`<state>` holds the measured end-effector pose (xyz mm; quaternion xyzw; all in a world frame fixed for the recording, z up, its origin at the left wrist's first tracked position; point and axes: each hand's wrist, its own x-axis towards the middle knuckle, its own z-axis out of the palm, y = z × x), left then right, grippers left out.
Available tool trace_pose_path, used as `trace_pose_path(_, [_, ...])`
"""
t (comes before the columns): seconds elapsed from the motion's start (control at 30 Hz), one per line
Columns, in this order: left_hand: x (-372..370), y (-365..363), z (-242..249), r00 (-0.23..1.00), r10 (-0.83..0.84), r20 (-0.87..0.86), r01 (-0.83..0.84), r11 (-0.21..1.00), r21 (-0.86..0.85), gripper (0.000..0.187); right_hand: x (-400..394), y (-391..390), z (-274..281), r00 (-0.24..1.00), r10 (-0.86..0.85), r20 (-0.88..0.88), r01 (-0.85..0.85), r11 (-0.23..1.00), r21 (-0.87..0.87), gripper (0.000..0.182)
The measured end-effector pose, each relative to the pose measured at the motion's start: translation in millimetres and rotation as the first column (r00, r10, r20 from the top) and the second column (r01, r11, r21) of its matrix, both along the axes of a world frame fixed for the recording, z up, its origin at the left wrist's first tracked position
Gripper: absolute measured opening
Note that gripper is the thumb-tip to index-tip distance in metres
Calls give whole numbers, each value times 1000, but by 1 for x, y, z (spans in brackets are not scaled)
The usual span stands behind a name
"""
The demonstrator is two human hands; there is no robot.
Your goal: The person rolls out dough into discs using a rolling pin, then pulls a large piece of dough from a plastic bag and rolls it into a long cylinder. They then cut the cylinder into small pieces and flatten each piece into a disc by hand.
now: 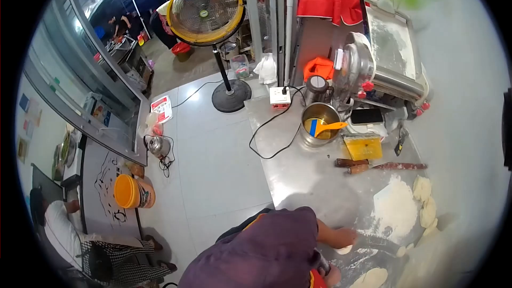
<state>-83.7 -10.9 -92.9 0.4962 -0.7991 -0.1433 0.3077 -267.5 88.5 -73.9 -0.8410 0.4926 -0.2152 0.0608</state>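
Note:
My left hand (pixel 344 237) is low over the metal worktop (pixel 290 173), its fingers curled down at a small pale piece of dough (pixel 345 249) that shows at its edge. Closer to my body, my right hand (pixel 333 276) is partly covered by my purple shirt, so its fingers do not show clearly. A flat oval of dough (pixel 370 278) lies on the worktop just beyond it. Past my left hand spreads a heap of white flour (pixel 394 208). Several lumps of dough (pixel 426 213) rest along the far side of the flour.
A steel pot (pixel 320 141) holds an orange-handled brush (pixel 332 126). Near it lie a yellow scraper (pixel 364 148), a rolling pin (pixel 394 166) and a phone (pixel 366 116). A dough-rolling machine (pixel 392 48) stands behind. On the floor are a fan (pixel 205 13) and yellow bucket (pixel 126 192); another person (pixel 64 229) works at left.

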Motion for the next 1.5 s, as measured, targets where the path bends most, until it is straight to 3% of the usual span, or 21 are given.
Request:
trace_pose_path(0.1, [16,37,28,999,33,36,-37,992,122,17,-1,-9,0,999,-16,30,15,1000,12,54])
trace_pose_path(0.2, [46,65,33,993,62,98,-62,998,-3,26,6,-8,-2,997,-61,39,61,998,-5,54])
trace_pose_path(0.3, [81,85,27,996,77,49,-71,990,-118,63,9,-9,-9,990,-126,67,132,986,-105,53])
trace_pose_path(0.33, [76,79,21,993,121,17,-122,990,70,65,10,-14,-7,986,-155,63,162,978,-129,53])
trace_pose_path(0.37, [75,77,47,991,135,-3,-129,953,275,67,20,-16,13,992,-120,35,124,978,-168,50])
trace_pose_path(0.4, [78,64,69,997,53,50,-68,914,399,68,15,-18,1,960,-256,-113,253,967,-42,49])
trace_pose_path(0.43, [76,53,73,989,111,-96,-72,935,346,68,24,-31,7,925,-333,-182,308,939,-151,47])
trace_pose_path(0.47, [71,35,59,997,77,-28,-66,960,271,68,24,-49,20,938,-308,-158,297,951,-84,48])
trace_pose_path(0.53, [63,1,44,987,95,129,-120,973,199,70,28,-86,35,849,-332,-411,360,933,-9,53])
trace_pose_path(0.57, [58,-18,44,939,72,336,-128,981,146,72,38,-104,53,846,-390,-363,435,899,48,53])
trace_pose_path(0.63, [56,-57,73,928,27,372,-99,980,174,74,39,-141,61,822,-456,-341,504,862,63,56])
trace_pose_path(0.73, [50,-91,75,932,131,338,-124,991,-42,68,33,-166,54,826,-495,-270,507,862,-30,56])
trace_pose_path(0.87, [70,-26,81,929,32,367,-44,999,24,72,41,-99,64,901,-367,-231,376,927,-6,61])
trace_pose_path(0.93, [85,33,82,950,-59,307,7,986,167,73,44,-39,56,932,-312,-185,333,938,99,64])
trace_pose_path(0.97, [94,61,79,952,-82,295,38,988,151,72,49,-8,58,945,-309,-106,319,943,98,65])
trace_pose_path(1.03, [107,95,73,954,-122,274,97,990,102,72,56,31,59,946,-300,-119,313,942,116,63])
trace_pose_path(1.13, [103,81,74,981,-70,178,71,997,2,61,52,18,59,957,-286,-53,290,950,116,55])
trace_pose_path(1.23, [67,17,79,996,16,87,-37,969,245,45,42,-16,66,964,-265,-8,257,930,263,45])
trace_pose_path(1.3, [43,-12,86,983,102,153,-146,939,313,35,45,-17,83,969,-245,37,233,953,194,38])
trace_pose_path(1.4, [32,-34,95,962,81,262,-234,738,632,28,31,6,87,970,-244,18,235,948,215,40])
trace_pose_path(1.5, [36,-34,82,985,70,161,-142,857,495,24,20,41,83,965,-258,36,243,942,229,38])
